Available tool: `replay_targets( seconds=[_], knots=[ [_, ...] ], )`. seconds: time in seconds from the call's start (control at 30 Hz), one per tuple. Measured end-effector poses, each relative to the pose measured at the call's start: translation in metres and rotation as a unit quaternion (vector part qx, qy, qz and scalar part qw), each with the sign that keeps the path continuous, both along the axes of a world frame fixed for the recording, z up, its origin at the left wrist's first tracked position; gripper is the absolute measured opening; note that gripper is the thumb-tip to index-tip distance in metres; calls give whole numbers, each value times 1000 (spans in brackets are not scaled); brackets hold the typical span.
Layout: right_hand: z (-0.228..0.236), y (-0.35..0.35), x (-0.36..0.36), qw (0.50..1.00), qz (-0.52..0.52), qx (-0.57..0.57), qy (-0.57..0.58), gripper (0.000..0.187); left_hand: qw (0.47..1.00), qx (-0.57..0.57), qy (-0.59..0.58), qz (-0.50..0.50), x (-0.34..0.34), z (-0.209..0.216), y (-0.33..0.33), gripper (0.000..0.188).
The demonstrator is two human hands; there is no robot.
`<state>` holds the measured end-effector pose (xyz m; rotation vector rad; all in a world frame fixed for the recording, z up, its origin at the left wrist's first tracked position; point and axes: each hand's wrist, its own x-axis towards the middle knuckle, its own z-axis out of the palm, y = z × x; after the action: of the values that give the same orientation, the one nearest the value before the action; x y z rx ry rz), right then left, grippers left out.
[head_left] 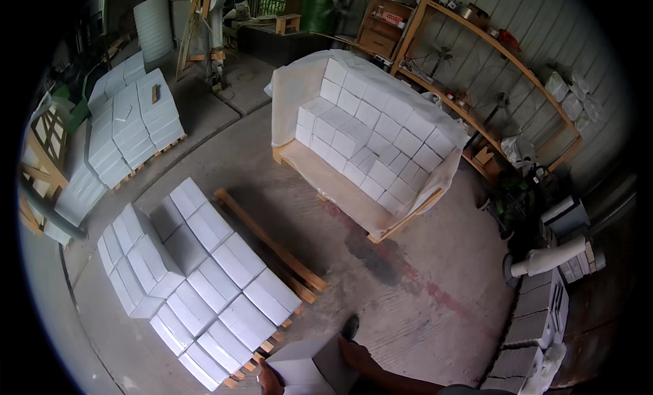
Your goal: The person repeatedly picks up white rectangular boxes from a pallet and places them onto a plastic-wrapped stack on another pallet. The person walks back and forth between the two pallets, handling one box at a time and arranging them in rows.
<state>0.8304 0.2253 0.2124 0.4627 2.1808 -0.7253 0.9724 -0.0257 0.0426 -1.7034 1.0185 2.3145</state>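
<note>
At one o'clock, a sheet-lined pallet [326, 180] bears stepped rows of white cartons [340, 133], their backs hidden. At eight o'clock, a lower block of cartons [235, 286] covers most of its slatted base. At six o'clock sits a single white box [296, 368] — cut off below — between the right hand [354, 354] and left hand [270, 379]; their fingers are spread against opposite sides, holding it, some fingertips indistinct. Just beyond pokes a dark shoe [350, 327], partly hidden.
</note>
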Motion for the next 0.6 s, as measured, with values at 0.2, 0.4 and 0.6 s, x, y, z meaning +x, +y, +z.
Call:
replay_targets(
  seconds=[0.2,0.4,0.6],
  knots=[
    [-30,155,-39,991,-123,11,44,76,992,-15,-59,-106,-84,32,135,79],
    [14,256,-122,982,-155,46,99,74,986,103,-29,-128,-181,96,252,72],
    [50,284,-207,981,-145,34,125,71,961,240,110,-84,-256,89,287,69]
  ],
)
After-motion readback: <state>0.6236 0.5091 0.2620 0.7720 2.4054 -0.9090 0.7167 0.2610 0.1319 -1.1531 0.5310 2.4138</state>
